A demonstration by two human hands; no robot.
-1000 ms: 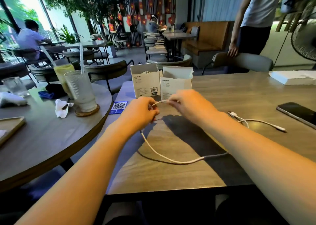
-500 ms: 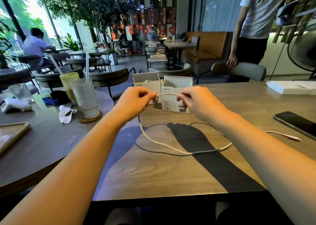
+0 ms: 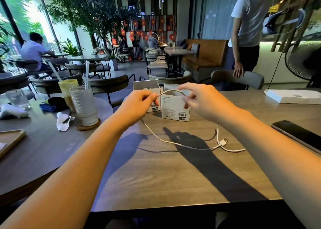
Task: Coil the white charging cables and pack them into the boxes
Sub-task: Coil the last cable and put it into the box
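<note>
A white charging cable [image 3: 171, 142] runs from my hands down onto the wooden table [image 3: 156, 180], ending in a USB plug [image 3: 223, 141] to the right. My left hand [image 3: 139, 105] pinches the cable above the table. My right hand [image 3: 198, 98], blurred, holds the other side of a short arch of cable between the hands. Two open white boxes stand just behind my hands: the left box [image 3: 147, 88] and the right box [image 3: 175, 107]. Something white shows inside the left box.
A black phone [image 3: 297, 133] lies at the table's right edge; a flat white box [image 3: 293, 96] sits at the back right. The round table on the left carries a ribbed glass [image 3: 84, 103], a drink, a napkin and a tray. A person stands by a chair behind the table; a fan stands right.
Both hands have risen and drawn the cable into a short arch in front of the boxes. The trailing cable slid left, and its USB plug now lies right of centre.
</note>
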